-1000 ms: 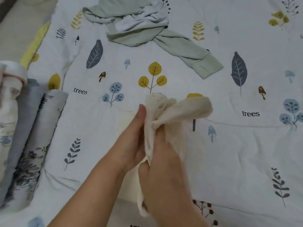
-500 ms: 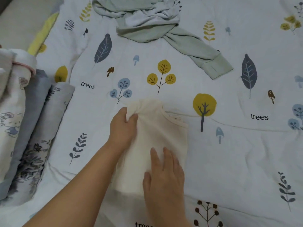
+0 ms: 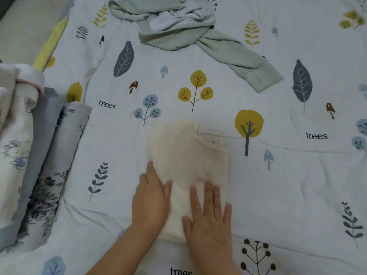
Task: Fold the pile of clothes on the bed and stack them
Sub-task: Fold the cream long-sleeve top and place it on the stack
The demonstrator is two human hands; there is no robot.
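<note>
both palms down now. the right hand (image 3: 208, 217) lies flat with fingers straight and spread on the near end of the small cream-coloured folded knit garment (image 3: 188, 159), and the left hand (image 3: 152, 199) rests just beside it with straight fingers pressing the garment's left edge, gripping nothing. the garment lies on the white quilted bed cover printed with leaves and trees (image 3: 278, 185), stretching away from the fingertips, its neckline trim showing at the far right corner.

what could go wrong? it looks like thin, soft fabric, so lifting it by one edge would likely let the fold fall open, and sliding it over the cover could drag the layers out of line. the stack of folded printed cloths (image 3: 35, 155) waits well off to the left of the left hand, so that's a fair carry. the crumpled pale green long-sleeved top (image 3: 178, 30) lies far beyond both hands, not yet folded.

readable writing: the word "trees" printed on the cover, up left of the left hand, far to the right, and near the right wrist. a cartoon cat figure shows on the stack; no brand text legible.
</note>
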